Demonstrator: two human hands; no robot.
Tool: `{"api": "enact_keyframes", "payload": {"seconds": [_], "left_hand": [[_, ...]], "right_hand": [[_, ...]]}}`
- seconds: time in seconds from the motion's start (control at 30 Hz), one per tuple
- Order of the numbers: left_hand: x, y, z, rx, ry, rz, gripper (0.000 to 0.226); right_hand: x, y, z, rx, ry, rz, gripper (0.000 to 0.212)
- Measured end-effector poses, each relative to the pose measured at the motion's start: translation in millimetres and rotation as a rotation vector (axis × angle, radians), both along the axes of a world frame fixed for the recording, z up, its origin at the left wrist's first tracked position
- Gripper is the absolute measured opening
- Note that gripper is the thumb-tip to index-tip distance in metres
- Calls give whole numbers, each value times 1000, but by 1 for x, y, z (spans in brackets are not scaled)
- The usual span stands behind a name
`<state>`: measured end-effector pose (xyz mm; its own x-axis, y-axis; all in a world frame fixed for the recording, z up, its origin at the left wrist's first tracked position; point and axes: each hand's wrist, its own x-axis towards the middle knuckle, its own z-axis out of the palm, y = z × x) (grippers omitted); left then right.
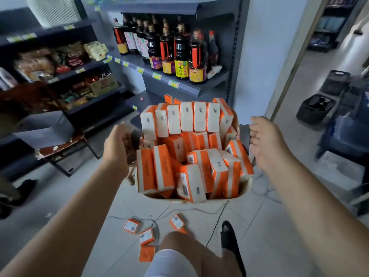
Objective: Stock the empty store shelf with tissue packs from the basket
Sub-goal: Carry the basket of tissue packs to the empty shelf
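The basket (199,199), heaped with orange-and-white tissue packs (187,118), is seen before the bare bottom shelf (139,100), with a few loose packs (131,225) scattered on the tiled floor (269,226). Its dark left handle (135,136) is gripped by the curled left hand (117,146). The right hand (265,140) is held loosely open just beside the right handle (244,134); contact cannot be told.

the left hand (117,144) hides its own fingertips, so its grip on the dark handle (135,137) cannot be told. between it and the right hand (265,144), tissue packs (185,120) hide the basket (169,200) except its near rim. snack shelves (60,62) beyond the left hand are blurred, labels unreadable.
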<state>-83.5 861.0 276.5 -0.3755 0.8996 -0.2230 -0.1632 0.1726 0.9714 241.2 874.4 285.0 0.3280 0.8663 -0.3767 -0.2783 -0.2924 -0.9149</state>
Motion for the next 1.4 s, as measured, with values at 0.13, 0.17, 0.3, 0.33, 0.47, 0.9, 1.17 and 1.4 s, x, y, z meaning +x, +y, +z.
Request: {"api": "enact_keyframes", "payload": {"seconds": [0.13, 0.17, 0.3, 0.33, 0.47, 0.9, 1.17, 1.4], "left_hand": [[-11, 10, 3, -2, 17, 59, 44], [-15, 11, 3, -9, 32, 69, 46], [-43, 10, -6, -16, 84, 138, 53], [-50, 8, -10, -25, 83, 155, 55], [-85, 6, -24, -79, 48, 226, 61], [-326, 42, -68, -131, -36, 282, 53], [-454, 101, -61, -100, -3, 317, 49], [-523, 171, -54, -86, -20, 326, 65]], "right_hand": [[-11, 27, 4, 21, -20, 90, 53], [-15, 33, 4, 28, -21, 116, 57], [-40, 51, 3, -23, -26, 222, 29], [-47, 56, 0, -41, -20, 239, 30], [-91, 80, -11, -91, -65, 350, 55], [-327, 166, -62, -265, -109, 526, 103], [-457, 228, -52, -212, -65, 503, 50], [-520, 315, -50, -149, 14, 521, 59]]}}
